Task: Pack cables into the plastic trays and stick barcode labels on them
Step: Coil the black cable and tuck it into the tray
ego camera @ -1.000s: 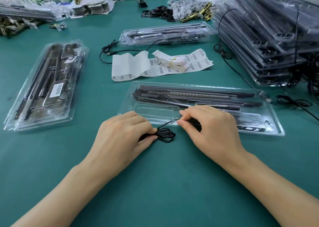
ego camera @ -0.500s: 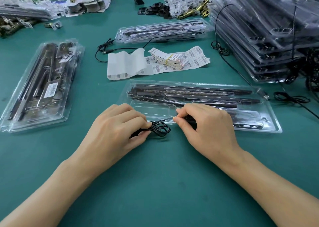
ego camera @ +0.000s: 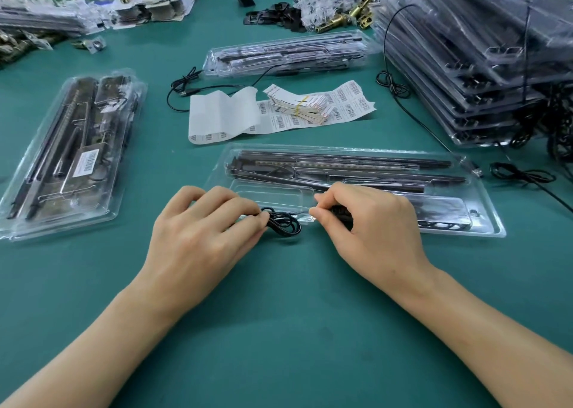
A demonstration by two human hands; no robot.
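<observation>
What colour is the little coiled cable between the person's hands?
Black. The coiled cable shows best in the head view, against the green table.

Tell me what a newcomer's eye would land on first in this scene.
Front and centre, the left hand and right hand both grip a coiled black cable at the near edge of a clear plastic tray. Behind it lies a strip of barcode labels, and a tall stack of packed trays fills the far right.
</observation>
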